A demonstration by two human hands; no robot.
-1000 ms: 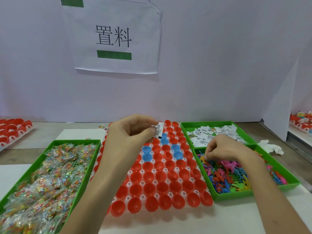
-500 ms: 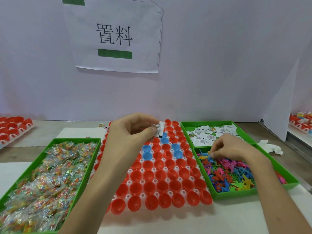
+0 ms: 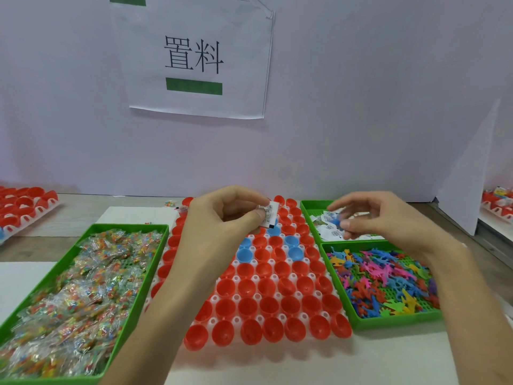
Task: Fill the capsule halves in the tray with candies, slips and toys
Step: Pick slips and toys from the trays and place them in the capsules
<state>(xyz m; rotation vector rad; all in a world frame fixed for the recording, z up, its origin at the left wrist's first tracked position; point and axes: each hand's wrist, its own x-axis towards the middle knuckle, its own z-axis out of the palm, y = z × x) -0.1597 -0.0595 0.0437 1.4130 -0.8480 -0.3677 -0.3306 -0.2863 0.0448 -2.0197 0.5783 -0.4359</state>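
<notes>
Tabletop holds the tray; left hand pinches slips over its far edge, right hand pinches a blue toy beyond its right edge.

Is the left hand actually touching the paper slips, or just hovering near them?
Touching. The head view shows the left hand pinching a small stack of paper slips between its thumb and fingers, with no gap.

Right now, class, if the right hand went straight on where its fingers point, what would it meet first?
Probably the slips pinched by the left hand: the right hand points leftward at them, though depth is unclear.
</notes>
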